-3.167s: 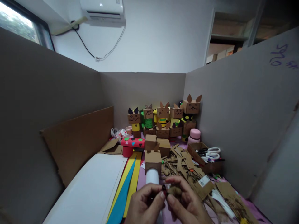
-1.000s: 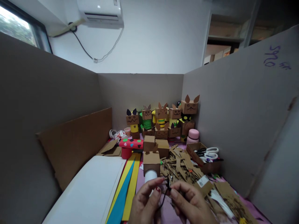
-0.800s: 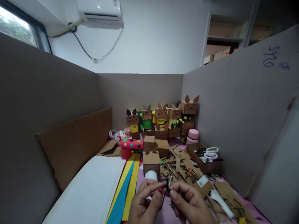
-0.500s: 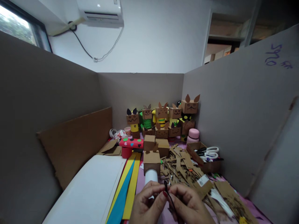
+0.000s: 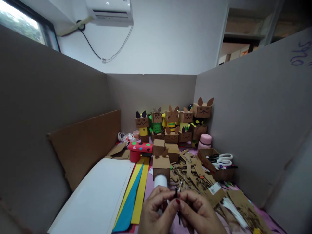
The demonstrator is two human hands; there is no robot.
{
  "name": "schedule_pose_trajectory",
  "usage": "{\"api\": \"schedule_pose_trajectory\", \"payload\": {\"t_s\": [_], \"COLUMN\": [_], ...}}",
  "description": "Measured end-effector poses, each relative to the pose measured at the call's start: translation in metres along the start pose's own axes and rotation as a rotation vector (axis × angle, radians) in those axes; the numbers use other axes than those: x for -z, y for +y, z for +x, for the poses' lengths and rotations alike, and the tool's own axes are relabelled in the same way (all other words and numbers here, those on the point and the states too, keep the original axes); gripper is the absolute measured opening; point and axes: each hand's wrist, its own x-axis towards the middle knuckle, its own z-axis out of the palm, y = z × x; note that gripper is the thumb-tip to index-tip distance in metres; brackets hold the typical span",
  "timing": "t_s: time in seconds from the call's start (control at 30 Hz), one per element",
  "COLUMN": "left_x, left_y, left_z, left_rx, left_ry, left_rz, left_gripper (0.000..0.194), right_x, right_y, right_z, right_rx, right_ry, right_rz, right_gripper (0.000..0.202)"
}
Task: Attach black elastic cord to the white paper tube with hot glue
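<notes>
Close together at the bottom centre, my left hand [image 5: 158, 209] and my right hand [image 5: 200, 211] both pinch a thin black strip [image 5: 176, 192]. Its upper end pokes up between the fingertips, and part of it shows below the thumbs. I cannot make out its material, and the fingers hide its middle. Just beyond my left hand is a white tube [image 5: 160, 181], partly covered by the hand. A cardboard box with ears [image 5: 161, 167] sits at the far end of that tube.
Several cardboard animal figures [image 5: 172, 116] stand at the back. Cardboard scraps [image 5: 188, 175] cover the right, near a box [image 5: 223, 175] holding scissors [image 5: 225, 159] and a pink bottle [image 5: 205, 141]. White sheets [image 5: 95, 195], yellow and blue paper [image 5: 129, 208] and a red tube piece [image 5: 140, 147] lie left.
The black strip showed a small loop on top and a longer tail; now a short upright end shows. Both hands stay together. The view has shifted slightly, so everything sits further right.
</notes>
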Motion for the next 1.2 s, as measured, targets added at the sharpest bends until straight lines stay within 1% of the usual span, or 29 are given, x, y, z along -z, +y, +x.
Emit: {"api": "schedule_pose_trajectory", "payload": {"t_s": [0.07,0.13,0.2,0.23,0.33,0.37,0.4,0.43,0.53,0.6,0.63,0.73,0.83,0.9,1.0,1.03,1.1,1.2], "left_x": [0.0,-0.001,-0.002,-0.003,-0.005,-0.006,-0.008,-0.009,-0.013,-0.015,-0.016,-0.014,-0.011,-0.01,-0.013,-0.014,-0.015,-0.014], "left_y": [0.0,0.001,0.001,0.002,0.003,0.003,0.004,0.004,0.004,0.006,0.006,0.009,0.009,0.007,0.006,0.006,0.005,0.005], "left_z": [0.0,0.0,0.001,0.002,0.005,0.005,0.006,0.005,0.004,0.003,0.003,0.004,0.004,0.004,0.004,0.004,0.005,0.005], "left_rx": [0.009,0.034,0.085,0.116,0.193,0.21,0.225,0.239,0.256,0.291,0.325,0.427,0.427,0.42,0.414,0.4,0.365,0.34], "left_ry": [0.007,0.064,0.13,0.155,0.184,0.19,0.197,0.209,0.269,0.296,0.3,0.3,0.295,0.268,0.225,0.229,0.252,0.288], "left_rz": [-0.012,-0.102,-0.201,-0.24,-0.313,-0.337,-0.362,-0.381,-0.401,-0.434,-0.469,-0.585,-0.64,-0.628,-0.585,-0.577,-0.555,-0.511], "left_gripper": [0.01,0.01,0.014,0.018,0.025,0.027,0.028,0.027,0.029,0.029,0.03,0.031,0.032,0.033,0.032,0.03,0.029,0.029], "right_x": [0.001,0.003,0.006,0.008,0.01,0.01,0.009,0.008,0.006,0.006,0.006,0.008,0.01,0.011,0.009,0.008,0.004,0.0], "right_y": [0.001,0.004,0.007,0.009,0.011,0.011,0.012,0.012,0.015,0.018,0.02,0.024,0.025,0.025,0.027,0.029,0.032,0.034], "right_z": [0.0,0.001,0.002,0.002,0.002,0.001,0.001,0.001,0.002,0.003,0.004,0.005,0.007,0.008,0.011,0.013,0.015,0.018], "right_rx": [-0.011,-0.013,0.032,0.069,0.178,0.203,0.223,0.239,0.26,0.198,0.147,-0.002,-0.013,-0.012,-0.121,-0.161,-0.189,-0.145], "right_ry": [-0.012,-0.032,-0.027,0.008,0.184,0.209,0.201,0.154,-0.026,-0.129,-0.174,-0.271,-0.296,-0.303,-0.29,-0.279,-0.265,-0.277], "right_rz": [-0.006,-0.022,-0.076,-0.114,-0.213,-0.22,-0.22,-0.221,-0.224,-0.187,-0.146,-0.016,0.07,0.111,0.23,0.28,0.354,0.375], "right_gripper": [0.05,0.051,0.052,0.052,0.045,0.044,0.044,0.045,0.04,0.036,0.037,0.04,0.04,0.049,0.065,0.064,0.054,0.049]}}
